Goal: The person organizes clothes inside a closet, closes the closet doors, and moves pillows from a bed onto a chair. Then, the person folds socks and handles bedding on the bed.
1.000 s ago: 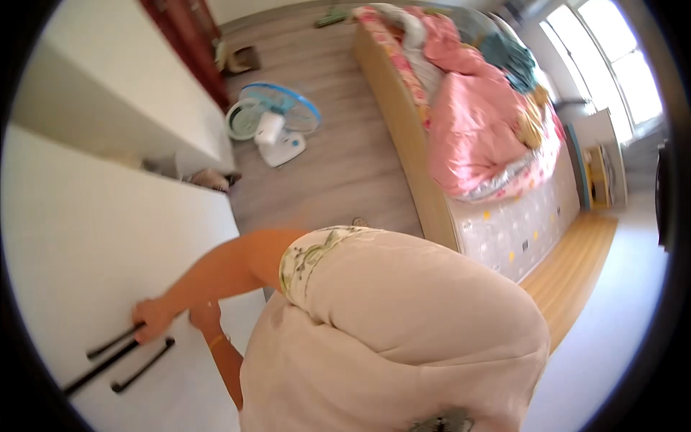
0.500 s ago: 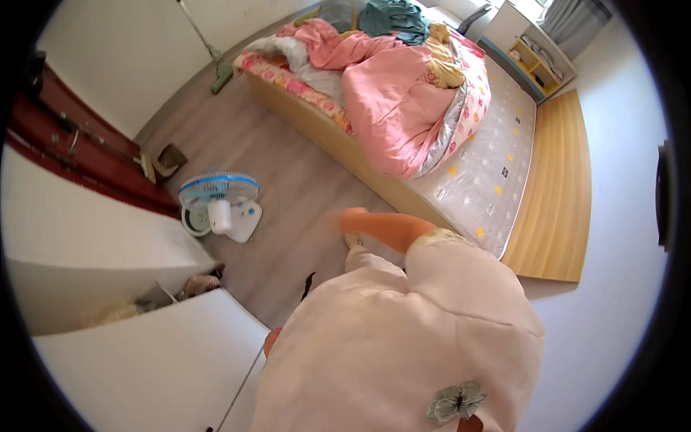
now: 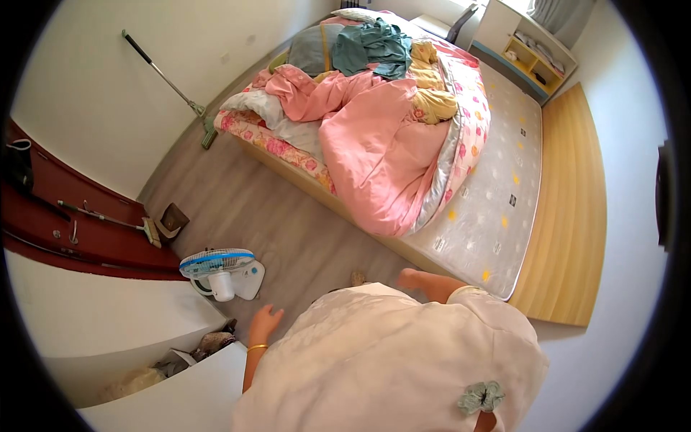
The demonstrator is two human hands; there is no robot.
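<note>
Fan [image 3: 223, 282] at lower left needs careful footing around it, the left hand [image 3: 265, 322] spread and empty nearby, the right hand [image 3: 412, 279] at lower centre too indistinct to tell.

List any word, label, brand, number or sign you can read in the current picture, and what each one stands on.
None: no text can be read in this view.
Small dark patches on the mattress: too small to tell whether they hold letters or only a pattern.
Base of the fan: a blue spot shows, but any marking there is too small to read.
</note>
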